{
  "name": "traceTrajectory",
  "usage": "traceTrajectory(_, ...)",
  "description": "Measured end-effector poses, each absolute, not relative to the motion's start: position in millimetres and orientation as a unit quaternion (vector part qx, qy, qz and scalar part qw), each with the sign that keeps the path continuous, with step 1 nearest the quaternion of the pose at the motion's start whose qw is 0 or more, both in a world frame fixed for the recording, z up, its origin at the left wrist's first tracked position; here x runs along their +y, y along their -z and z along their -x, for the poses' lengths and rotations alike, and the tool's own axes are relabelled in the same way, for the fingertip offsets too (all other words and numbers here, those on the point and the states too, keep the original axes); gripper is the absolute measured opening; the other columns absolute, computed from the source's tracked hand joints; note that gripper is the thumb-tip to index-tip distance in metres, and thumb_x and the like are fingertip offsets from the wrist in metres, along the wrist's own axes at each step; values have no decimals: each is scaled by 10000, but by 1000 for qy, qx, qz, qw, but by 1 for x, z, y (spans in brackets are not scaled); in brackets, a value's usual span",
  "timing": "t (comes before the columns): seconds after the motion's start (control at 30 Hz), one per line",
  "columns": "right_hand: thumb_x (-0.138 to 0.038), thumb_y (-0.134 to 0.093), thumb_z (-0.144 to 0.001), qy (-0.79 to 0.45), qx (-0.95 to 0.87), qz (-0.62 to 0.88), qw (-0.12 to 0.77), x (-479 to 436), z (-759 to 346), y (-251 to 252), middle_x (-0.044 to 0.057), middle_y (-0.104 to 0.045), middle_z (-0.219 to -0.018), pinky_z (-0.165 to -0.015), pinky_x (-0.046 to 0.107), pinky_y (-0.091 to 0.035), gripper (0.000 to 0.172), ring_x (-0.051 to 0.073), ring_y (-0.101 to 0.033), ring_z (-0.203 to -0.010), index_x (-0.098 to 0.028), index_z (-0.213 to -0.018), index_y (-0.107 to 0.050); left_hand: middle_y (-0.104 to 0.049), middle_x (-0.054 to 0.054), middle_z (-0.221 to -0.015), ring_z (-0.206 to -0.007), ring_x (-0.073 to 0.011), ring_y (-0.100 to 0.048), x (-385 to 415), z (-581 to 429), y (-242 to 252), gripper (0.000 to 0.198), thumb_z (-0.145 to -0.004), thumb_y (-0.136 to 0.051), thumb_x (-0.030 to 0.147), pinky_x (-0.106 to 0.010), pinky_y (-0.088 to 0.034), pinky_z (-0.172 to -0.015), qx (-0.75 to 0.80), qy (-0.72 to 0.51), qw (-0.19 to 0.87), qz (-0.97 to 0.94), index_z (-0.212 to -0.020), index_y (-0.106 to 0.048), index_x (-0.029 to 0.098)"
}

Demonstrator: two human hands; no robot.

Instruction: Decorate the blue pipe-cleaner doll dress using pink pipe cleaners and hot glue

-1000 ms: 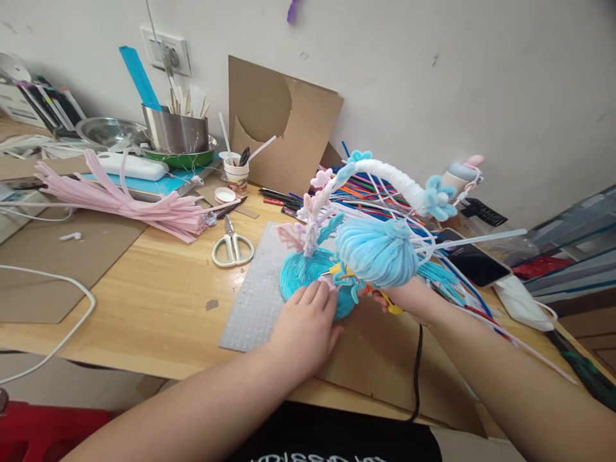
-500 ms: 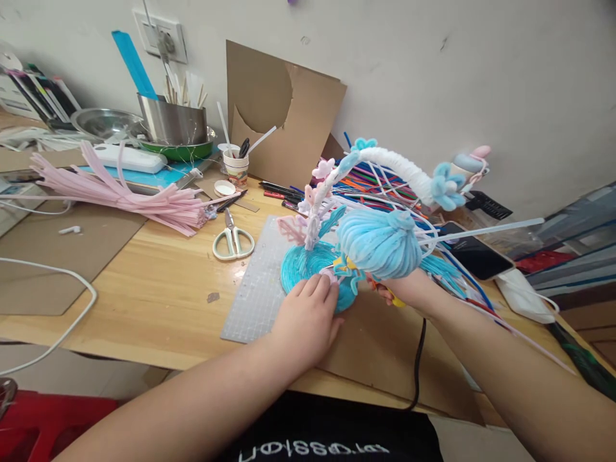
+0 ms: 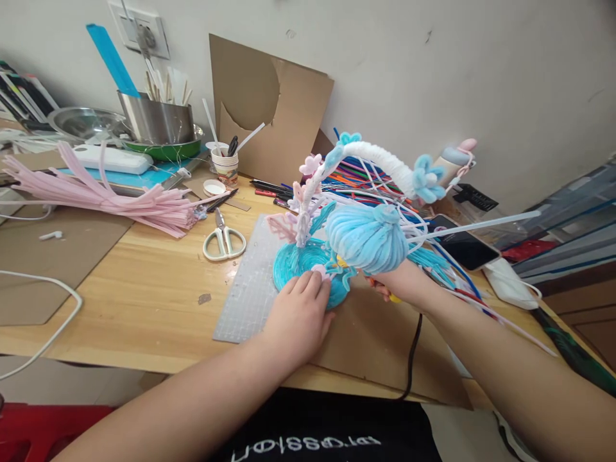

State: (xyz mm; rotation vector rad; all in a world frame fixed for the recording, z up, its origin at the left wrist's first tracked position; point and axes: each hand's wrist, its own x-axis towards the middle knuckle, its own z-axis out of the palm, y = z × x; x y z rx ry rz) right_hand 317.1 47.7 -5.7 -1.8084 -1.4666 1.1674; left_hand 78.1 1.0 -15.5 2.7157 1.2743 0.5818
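A round base of coiled blue pipe cleaner (image 3: 289, 262) lies on a grey cutting mat (image 3: 245, 301). From it rises a white wrapped arch (image 3: 373, 154) with blue and pink flowers, and a light blue ribbed shell shape (image 3: 366, 239) hangs at the right. My left hand (image 3: 301, 311) rests at the base's front edge, fingers closed together on a small pale pink piece (image 3: 320, 271). Behind the shell, my right hand (image 3: 392, 282) grips a yellow tool (image 3: 394, 298) with orange parts; most of its fingers and the tool are hidden.
White-handled scissors (image 3: 224, 244) and a pink pipe cleaner bundle (image 3: 115, 199) lie left. Behind are a paper cup (image 3: 225, 168), a metal pot (image 3: 156, 119) and leaning cardboard (image 3: 303, 109). A phone (image 3: 464, 244) lies right; a black cord (image 3: 412, 359) hangs over the front edge.
The camera view has shifted slightly, so most objects appear a little further left. Both hands keep nearly the same places around the base and shell.
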Motion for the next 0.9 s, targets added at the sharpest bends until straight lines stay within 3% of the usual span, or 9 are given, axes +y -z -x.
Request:
traceTrajectory(0.37,-493,-626,-684,-387,-575,696,191,33,-306,-24,-35,-446,-357,-400,256,-399,366,113,-443,-342,-210,-492,-495,-516,-138,-1281,-1186,-286,-458,1,-79,13,410,-828,-562,308,-418,-402,-970,416,-186,40,-889,-1196,-488,142)
traceTrajectory(0.57,-570,-659,-646,-369,-571,714,168,27,-302,-34,-12,-481,-340,-410,268,-392,438,129,-462,-346,-216,-457,-485,-539,-133,-1247,-1176,-284,-469,1,-78,12,367,-841,-551,302,-423,-412,-949,409,-193,40,-891,-1166,-501,141)
traceTrajectory(0.7,-598,-660,-631,-380,-565,715,161,23,-298,-41,-14,-464,-330,-401,266,-386,447,127,-446,-346,-217,-467,-491,-541,-137,-1243,-1183,-287,-469,1,-78,12,317,-848,-539,306,-430,-414,-947,405,-198,42,-891,-1122,-520,149)
traceTrajectory(0.9,-581,-644,-665,-366,-603,694,143,23,-300,-42,-7,-488,-379,-451,290,-413,410,149,-483,-392,-214,-507,-555,-529,-147,-1256,-1168,-291,-474,1,-78,12,392,-827,-572,306,-420,-418,-942,410,-190,34,-891,-1162,-504,115)
